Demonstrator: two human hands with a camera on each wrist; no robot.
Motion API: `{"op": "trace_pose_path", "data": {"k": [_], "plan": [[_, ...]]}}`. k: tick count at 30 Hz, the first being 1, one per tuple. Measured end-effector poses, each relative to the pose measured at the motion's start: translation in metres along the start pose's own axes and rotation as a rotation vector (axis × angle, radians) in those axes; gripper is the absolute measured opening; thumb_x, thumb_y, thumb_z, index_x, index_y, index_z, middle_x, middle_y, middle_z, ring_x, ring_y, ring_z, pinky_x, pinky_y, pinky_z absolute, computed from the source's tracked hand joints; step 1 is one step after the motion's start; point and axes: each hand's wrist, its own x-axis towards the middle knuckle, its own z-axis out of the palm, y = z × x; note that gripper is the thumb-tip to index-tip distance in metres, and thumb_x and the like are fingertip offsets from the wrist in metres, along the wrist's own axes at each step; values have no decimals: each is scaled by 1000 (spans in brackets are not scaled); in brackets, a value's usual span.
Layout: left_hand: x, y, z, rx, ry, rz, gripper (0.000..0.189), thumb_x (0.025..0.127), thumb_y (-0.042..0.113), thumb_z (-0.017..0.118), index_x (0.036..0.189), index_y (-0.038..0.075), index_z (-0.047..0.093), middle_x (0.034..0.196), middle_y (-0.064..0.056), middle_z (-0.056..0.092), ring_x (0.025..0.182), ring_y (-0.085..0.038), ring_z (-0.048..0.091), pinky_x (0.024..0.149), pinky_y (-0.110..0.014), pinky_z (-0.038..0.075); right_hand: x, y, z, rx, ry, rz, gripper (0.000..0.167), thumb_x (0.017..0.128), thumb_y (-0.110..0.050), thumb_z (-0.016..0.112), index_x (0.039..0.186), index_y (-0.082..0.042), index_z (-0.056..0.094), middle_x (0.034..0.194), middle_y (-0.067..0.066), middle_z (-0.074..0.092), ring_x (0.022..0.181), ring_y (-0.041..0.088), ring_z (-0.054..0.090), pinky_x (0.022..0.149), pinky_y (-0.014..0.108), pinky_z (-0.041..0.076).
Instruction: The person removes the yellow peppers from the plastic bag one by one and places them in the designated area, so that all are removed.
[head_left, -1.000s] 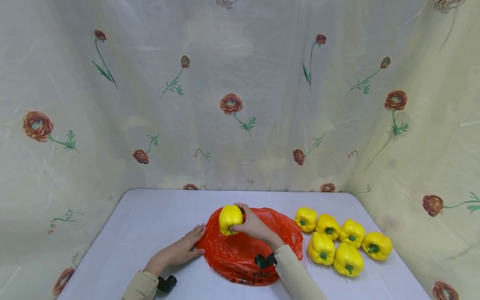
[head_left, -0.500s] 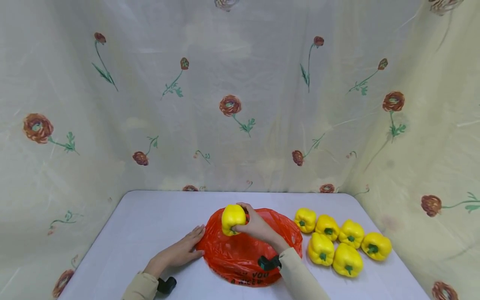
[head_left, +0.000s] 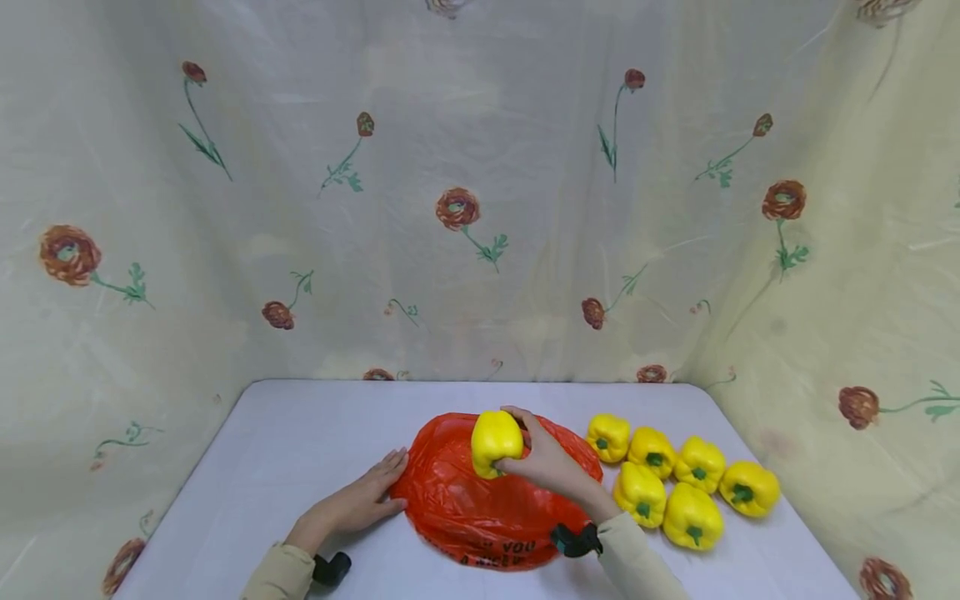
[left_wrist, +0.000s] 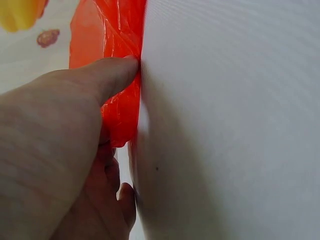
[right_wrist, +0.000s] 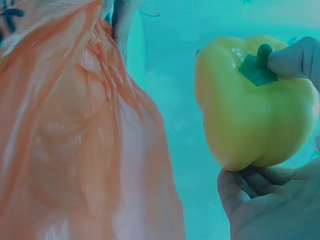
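Observation:
A red plastic bag (head_left: 480, 517) with dark lettering lies spread on the white table. Over it, my right hand (head_left: 547, 457) grips a yellow bell pepper (head_left: 495, 442) between thumb and fingers. The right wrist view shows the thumb beside the green stem of this pepper (right_wrist: 250, 115) and the fingers beneath, with the bag (right_wrist: 95, 150) to the left, apart from it. My left hand (head_left: 362, 498) rests at the bag's left edge with its fingers extended. In the left wrist view, the left thumb (left_wrist: 112, 75) touches the bag (left_wrist: 122, 107); its other fingers are partly hidden.
Several more yellow bell peppers stand grouped right of the bag, among them a near one (head_left: 693, 517) and a far one (head_left: 608, 437). The white table (head_left: 315, 417) extends left of the bag. A flower-printed curtain (head_left: 525, 167) hangs around the back and sides.
My right hand has moved to the right over the bag, carrying the bell pepper with it. The left hand and the other peppers have stayed in place.

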Motion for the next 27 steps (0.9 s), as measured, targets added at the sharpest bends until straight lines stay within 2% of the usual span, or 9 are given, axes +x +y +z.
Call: {"op": "trace_pose_path", "data": {"k": [7,10,15,22,27], "plan": [[0,0,2,-9,-4,1,81,92,55,54,154,13,23,163,-2,13,151,-27,9,118,-55,20,-29,14,-19,-52,98,84,87,75,-29,81,147,-22,32,144,4,43,120,29,50,96,49,50],[-1,1,2,-7,-3,-2,80,92,53,55,154,12,24,163,-2,13,151,-28,9,118,-55,20,-43,21,-29,-27,100,99,86,76,-25,80,147,-20,32,145,7,42,121,29,50,96,48,50],[-4,3,1,4,1,-9,78,93,49,56,153,11,25,163,-3,14,151,-28,10,119,-54,20,-66,30,-48,-37,118,142,85,77,-26,78,147,-20,30,145,9,41,122,29,49,98,47,49],[-4,8,-2,2,19,5,77,93,48,57,153,11,26,163,-4,15,151,-28,10,118,-55,22,-96,41,-78,-73,153,182,82,79,-26,75,147,-21,28,147,14,36,121,35,47,90,42,52],[-4,10,-3,0,22,6,77,93,48,57,153,10,26,163,-5,15,151,-29,11,118,-55,22,-116,52,-95,-139,216,207,83,81,-25,72,149,-15,25,149,19,33,126,37,44,103,52,44]]}}
